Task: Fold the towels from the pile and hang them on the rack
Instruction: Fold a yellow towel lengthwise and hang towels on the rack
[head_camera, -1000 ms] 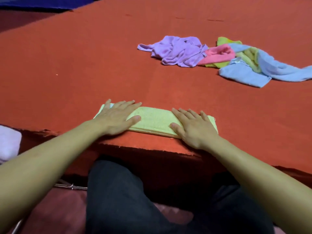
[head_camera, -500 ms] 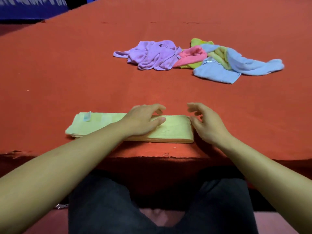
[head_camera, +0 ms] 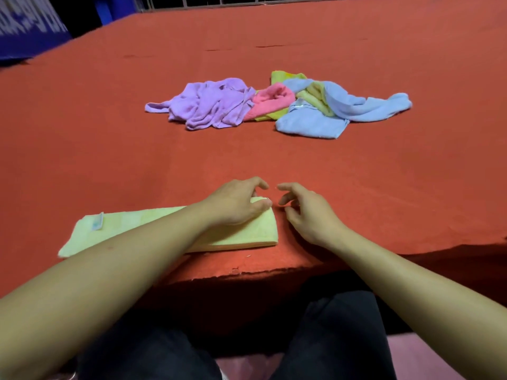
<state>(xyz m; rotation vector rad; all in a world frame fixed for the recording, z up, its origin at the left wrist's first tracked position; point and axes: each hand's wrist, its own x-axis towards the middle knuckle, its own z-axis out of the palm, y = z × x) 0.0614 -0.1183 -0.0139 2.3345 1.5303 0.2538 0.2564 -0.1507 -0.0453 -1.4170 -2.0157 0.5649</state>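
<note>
Item: folded pale-green towel (head_camera: 241,237), a long narrow strip lying along the near edge of the table, a small label (head_camera: 98,221) showing at its left end. Left hand (head_camera: 236,205): rests on the strip's right end, fingers curled at the far corner and seemingly pinching it. Right hand (head_camera: 304,212): just beside that end, fingers loosely curled, grasping nothing. Risks, judged: the layers may slip apart if only one corner is lifted, since the strip is long and limp; the left end, unsupported, may drag or unfold; lying so close to the table's edge, the towel may slide off toward the lap if pulled nearward. Remaining stock: pile (head_camera: 277,105) of crumpled towels at mid-table, well apart from the hands, comprising a lilac towel (head_camera: 208,105), a pink one (head_camera: 271,98), a yellow-green one and a light-blue towel (head_camera: 340,105). Surface: red felt-like table covering (head_camera: 109,138), frayed at the near edge. Room: dim; blue banner (head_camera: 30,31) at far left; metal bars (head_camera: 208,1) at the far edge, possibly the rack, though I cannot tell.
</note>
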